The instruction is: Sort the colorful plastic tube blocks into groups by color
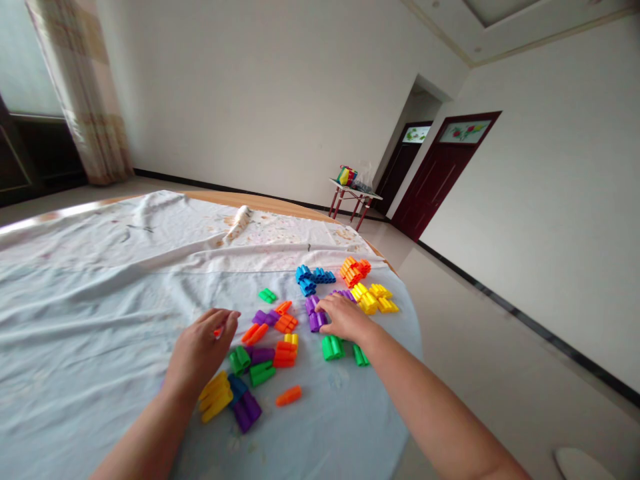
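Note:
My right hand [344, 318] has its fingers and thumb around a purple plastic block [316, 321] made of joined tubes, which rests among others on the cloth. My left hand [204, 341] hovers over the cloth, fingers loosely bent and thumb apart. An orange bit [217, 332] shows through its gap and looks to lie behind it. Between my hands is a mixed spread: an orange block [285, 355], a green block [263, 373], a yellow block [216, 397], a purple block [247, 410] and a single orange piece [289, 396].
Same-colour groups sit at the right: blue blocks [314, 278], orange blocks [354, 271], yellow blocks [374, 298] and green blocks [333, 348]. The round table's cloth [100, 320] is wrinkled, with a raised fold. A small table [356, 189] with bags stands beyond.

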`<state>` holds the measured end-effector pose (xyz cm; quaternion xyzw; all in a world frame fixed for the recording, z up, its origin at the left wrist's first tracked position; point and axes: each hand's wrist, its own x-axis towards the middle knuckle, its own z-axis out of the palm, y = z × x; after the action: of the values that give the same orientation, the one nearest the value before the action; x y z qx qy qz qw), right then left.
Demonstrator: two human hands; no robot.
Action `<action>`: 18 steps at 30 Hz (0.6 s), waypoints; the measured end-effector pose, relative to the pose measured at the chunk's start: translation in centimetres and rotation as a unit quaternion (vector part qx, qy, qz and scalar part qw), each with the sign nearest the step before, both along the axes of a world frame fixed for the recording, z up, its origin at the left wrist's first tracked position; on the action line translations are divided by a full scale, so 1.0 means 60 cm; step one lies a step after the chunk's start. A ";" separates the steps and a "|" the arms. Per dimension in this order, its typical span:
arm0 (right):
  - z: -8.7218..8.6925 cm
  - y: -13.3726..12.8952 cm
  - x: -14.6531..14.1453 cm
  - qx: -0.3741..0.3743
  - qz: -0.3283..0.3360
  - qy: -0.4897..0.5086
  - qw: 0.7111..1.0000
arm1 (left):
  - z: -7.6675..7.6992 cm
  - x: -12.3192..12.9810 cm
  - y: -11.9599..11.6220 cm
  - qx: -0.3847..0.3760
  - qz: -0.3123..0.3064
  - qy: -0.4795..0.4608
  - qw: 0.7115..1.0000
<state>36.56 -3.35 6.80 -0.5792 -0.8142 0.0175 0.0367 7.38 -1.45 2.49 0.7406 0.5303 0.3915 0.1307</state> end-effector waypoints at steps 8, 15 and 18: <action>0.005 -0.003 0.002 0.007 -0.022 0.016 1.000 | 0.004 -0.002 0.000 0.002 0.003 0.005 1.000; 0.007 -0.082 0.012 0.016 -0.015 0.107 0.994 | -0.002 -0.004 0.004 -0.014 0.005 0.008 1.000; -0.005 -0.102 0.010 -0.004 -0.011 0.094 0.996 | -0.003 -0.004 0.005 -0.024 0.002 0.007 1.000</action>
<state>37.17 -9.45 6.49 -0.5837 -0.8009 0.0746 0.1107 7.16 -1.17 2.29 0.7388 0.5423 0.3733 0.1440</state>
